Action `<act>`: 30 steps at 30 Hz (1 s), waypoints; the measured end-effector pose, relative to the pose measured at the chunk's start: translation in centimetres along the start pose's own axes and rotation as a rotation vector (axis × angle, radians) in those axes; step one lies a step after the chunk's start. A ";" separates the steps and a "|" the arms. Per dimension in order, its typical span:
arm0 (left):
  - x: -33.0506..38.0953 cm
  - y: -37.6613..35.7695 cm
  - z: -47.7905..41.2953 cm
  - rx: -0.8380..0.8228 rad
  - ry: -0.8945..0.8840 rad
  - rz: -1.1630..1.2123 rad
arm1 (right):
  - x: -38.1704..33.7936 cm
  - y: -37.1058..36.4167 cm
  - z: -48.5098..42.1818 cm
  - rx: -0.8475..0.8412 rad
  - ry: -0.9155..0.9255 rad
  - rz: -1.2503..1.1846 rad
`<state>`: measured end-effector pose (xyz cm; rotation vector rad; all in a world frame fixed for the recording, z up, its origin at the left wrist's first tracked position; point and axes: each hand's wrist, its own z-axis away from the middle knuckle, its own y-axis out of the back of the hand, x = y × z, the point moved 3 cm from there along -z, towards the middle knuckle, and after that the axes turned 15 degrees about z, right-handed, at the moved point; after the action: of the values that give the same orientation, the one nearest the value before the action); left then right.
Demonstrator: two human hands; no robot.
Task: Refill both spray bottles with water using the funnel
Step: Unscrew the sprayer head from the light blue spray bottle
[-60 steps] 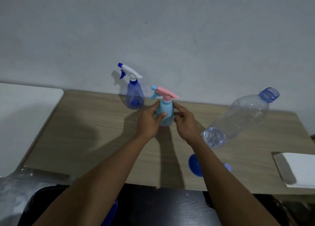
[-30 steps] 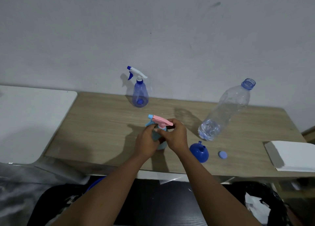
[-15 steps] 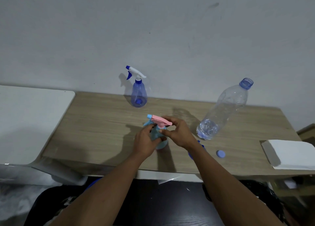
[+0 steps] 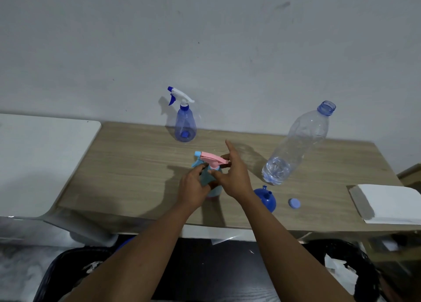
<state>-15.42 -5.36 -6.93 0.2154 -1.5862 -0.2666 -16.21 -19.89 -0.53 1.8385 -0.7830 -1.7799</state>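
A light-blue spray bottle with a pink trigger head (image 4: 210,159) stands near the table's front middle. My left hand (image 4: 193,187) grips its body. My right hand (image 4: 234,174) pinches the collar under the pink head, index finger raised. A second spray bottle (image 4: 185,125), blue and see-through with a white head, stands at the back by the wall. A blue funnel (image 4: 266,198) lies on its side to the right of my right wrist. A large clear water bottle (image 4: 296,146) stands uncapped with a little water at its bottom. Its blue cap (image 4: 294,203) lies beside the funnel.
The wooden table (image 4: 136,165) runs up to a grey wall. A white surface (image 4: 41,160) adjoins it on the left. A white folded sheet (image 4: 391,202) lies at the table's right end. Dark bins stand on the floor in front, below the table.
The pink-headed bottle was pulled from mid-table toward the front edge. My right hand has moved up from the bottle's body to the collar under the pink head, and its index finger now sticks out.
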 end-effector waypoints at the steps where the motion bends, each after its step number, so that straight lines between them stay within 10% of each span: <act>1: 0.0 -0.1 0.0 -0.001 0.000 0.001 | 0.2 0.0 0.2 -0.008 0.006 0.000; 30: 0.2 0.1 0.0 -0.020 -0.003 0.031 | -0.3 -0.7 1.3 0.051 -0.057 -0.059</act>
<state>-15.41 -5.38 -6.69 0.1750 -1.5878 -0.2593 -17.49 -19.16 -0.85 1.8685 -0.8104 -1.8724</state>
